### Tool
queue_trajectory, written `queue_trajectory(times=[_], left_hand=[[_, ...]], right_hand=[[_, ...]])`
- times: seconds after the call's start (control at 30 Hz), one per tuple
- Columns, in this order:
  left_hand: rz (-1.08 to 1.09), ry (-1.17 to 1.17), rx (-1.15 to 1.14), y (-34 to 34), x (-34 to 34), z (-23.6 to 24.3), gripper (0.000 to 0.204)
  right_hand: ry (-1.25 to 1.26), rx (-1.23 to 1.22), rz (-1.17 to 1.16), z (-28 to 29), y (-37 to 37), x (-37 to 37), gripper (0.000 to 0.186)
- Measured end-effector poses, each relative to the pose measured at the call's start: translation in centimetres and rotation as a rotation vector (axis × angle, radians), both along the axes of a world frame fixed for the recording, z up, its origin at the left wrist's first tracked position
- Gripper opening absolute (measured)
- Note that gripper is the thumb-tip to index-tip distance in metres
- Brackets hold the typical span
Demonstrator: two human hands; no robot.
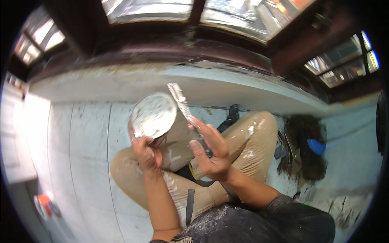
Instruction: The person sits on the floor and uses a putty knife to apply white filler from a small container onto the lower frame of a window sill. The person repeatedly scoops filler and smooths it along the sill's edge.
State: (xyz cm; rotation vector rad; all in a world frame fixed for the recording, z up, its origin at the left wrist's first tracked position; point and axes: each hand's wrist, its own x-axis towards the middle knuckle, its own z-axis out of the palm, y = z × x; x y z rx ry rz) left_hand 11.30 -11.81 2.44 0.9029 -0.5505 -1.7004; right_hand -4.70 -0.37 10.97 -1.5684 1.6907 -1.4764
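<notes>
My left hand point(147, 156) is closed on the near rim of a round, shallow container point(155, 114), whose inside is coated in white paste with greyish specks. It is tipped so that its inside faces up toward me. Just right of it, my right hand point(214, 154) grips the dark handle of a putty knife point(180, 99). White paste covers the knife's blade, which points up and away, apart from the container's rim. Both are held above my crossed legs point(251, 150), in beige trousers smeared with white.
A low pale wall point(243, 87) runs across ahead, below dark wooden window frames point(154, 44). At right on the tiled floor point(89, 162) lies a dark heap point(312, 162) with a blue piece point(316, 146). An orange-and-white tub point(45, 205) stands at lower left.
</notes>
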Motion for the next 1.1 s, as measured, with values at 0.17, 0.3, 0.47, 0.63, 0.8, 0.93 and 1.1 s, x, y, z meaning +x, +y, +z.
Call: queue_trajectory(times=[0.17,0.3,0.47,0.63,0.8,0.93,1.1], left_hand=[[-0.06,0.055,-0.037,0.1,0.6,-0.7,0.098],[-0.065,0.146,-0.026,0.1,0.9,-0.3,0.097],[-0.014,0.134,-0.027,-0.1,0.5,-1.8,0.101],[-0.014,0.181,-0.082,-0.1,0.3,-1.5,0.104],[-0.031,0.045,-0.307,0.5,0.3,-0.5,0.109],[-0.049,-0.028,-0.52,0.9,-0.5,-0.9,0.111],[-0.088,-0.052,-0.485,1.7,-1.0,-1.2,0.106]], right_hand=[[0.368,0.189,0.072,-4.3,2.5,-0.4,0.065],[0.449,0.328,0.175,-4.0,4.9,-1.2,0.066],[0.46,0.48,0.292,-1.6,6.5,-4.7,0.064],[0.231,0.293,0.285,0.4,5.7,-7.6,0.05],[0.095,0.504,0.123,4.0,2.8,-8.2,0.044],[0.379,0.314,0.196,2.9,-0.1,-9.5,0.044],[0.271,0.53,0.188,3.4,-0.4,-9.0,0.041]])
